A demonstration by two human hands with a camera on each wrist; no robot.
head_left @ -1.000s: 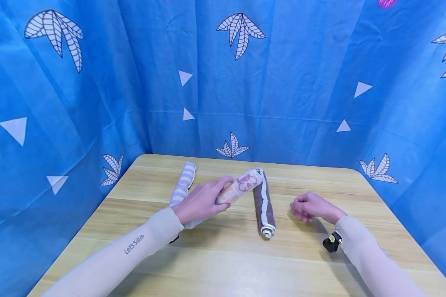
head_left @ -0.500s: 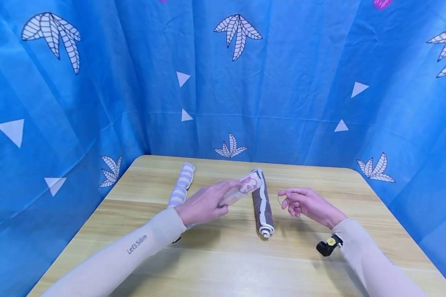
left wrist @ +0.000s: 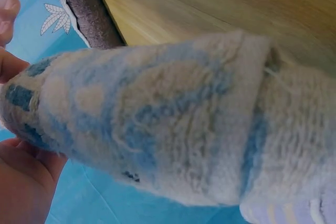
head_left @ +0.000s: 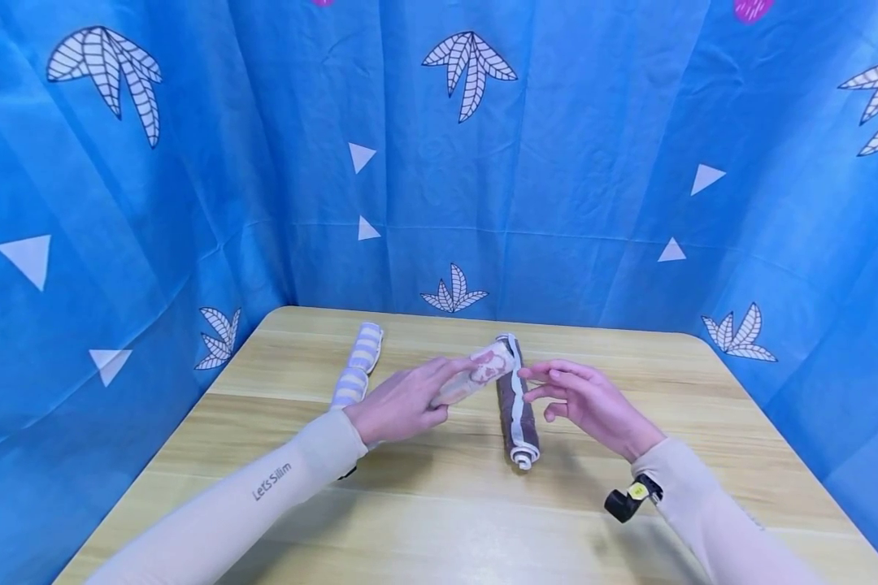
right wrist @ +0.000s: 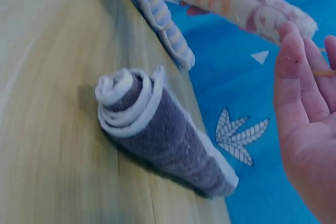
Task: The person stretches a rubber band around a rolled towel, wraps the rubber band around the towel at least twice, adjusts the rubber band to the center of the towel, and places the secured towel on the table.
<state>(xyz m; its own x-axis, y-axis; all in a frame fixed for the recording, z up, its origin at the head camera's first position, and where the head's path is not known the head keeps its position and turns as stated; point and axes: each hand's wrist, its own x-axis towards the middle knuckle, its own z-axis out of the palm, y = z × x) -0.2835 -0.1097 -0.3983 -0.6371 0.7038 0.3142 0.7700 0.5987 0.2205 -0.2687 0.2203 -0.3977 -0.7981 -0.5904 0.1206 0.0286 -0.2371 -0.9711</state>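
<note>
My left hand grips a pale rolled towel printed in pink, orange and blue, held slanting above the table. Its far end overlaps the brown rolled towel in the head view. Facing that end is my right hand, its fingers spread and slightly bent. A thin yellowish rubber band runs across those fingers in the right wrist view. The brown rolled towel with white edging lies on the table between the hands. In the left wrist view, the held towel fills the middle.
A lilac-and-cream striped rolled towel lies at the left, partly hidden behind my left hand. The wooden table ends at a blue curtain at the back and sides. A black wrist camera sits beneath my right wrist.
My right hand has moved left and up toward the held towel, its fingers going from curled to spread. The left hand still grips the towel, and has turned slightly.
</note>
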